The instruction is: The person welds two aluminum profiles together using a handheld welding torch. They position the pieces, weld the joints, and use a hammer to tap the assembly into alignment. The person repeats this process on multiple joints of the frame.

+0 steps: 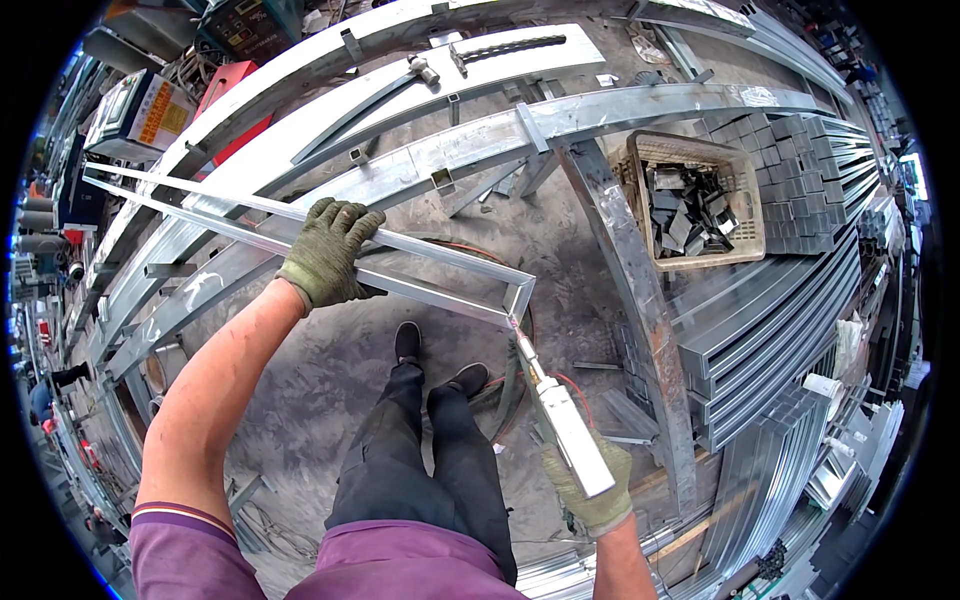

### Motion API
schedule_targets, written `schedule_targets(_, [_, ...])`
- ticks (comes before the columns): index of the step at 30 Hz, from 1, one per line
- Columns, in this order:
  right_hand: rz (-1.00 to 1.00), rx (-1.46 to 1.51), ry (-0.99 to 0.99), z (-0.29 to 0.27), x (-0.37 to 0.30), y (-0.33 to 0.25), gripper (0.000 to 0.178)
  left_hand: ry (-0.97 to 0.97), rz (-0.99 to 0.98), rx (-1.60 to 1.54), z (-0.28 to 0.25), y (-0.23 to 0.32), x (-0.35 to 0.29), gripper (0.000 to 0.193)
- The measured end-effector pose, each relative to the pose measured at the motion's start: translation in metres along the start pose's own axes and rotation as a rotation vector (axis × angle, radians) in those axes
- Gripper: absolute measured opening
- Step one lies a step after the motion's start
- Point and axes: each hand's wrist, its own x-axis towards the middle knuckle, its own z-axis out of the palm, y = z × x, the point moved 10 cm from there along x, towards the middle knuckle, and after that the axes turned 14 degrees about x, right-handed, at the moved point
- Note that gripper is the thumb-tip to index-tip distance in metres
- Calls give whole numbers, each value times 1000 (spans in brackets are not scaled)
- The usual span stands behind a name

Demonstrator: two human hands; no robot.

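Note:
A long, narrow frame of shiny square metal tube stretches from the upper left to a squared end near the middle. My left hand, in a green work glove, is closed over its two long rails. In my gloved right hand is a white handheld welding gun, pointing up and to the left. The gun's thin nozzle meets the near corner of the frame's end, where a small pinkish glow shows. Most of my right fingers are hidden behind the gun body.
Long steel beams form a rack under and beyond the frame. A hammer lies on it. Right of a steel leg are a plastic basket of metal offcuts and stacked square tubes. Hoses trail near my feet.

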Motion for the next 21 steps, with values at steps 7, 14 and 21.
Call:
schedule_targets(7, [-12, -43, -10, 2, 0, -3, 23, 22, 3, -15, -3, 0, 0, 111])
schedule_targets(14, [37, 13, -12, 2, 1, -4, 23, 41, 3, -28, -5, 0, 0, 110])
schedule_targets(21, [104, 172, 72, -8, -5, 0, 27, 27, -3, -19, -2, -1, -1, 112])
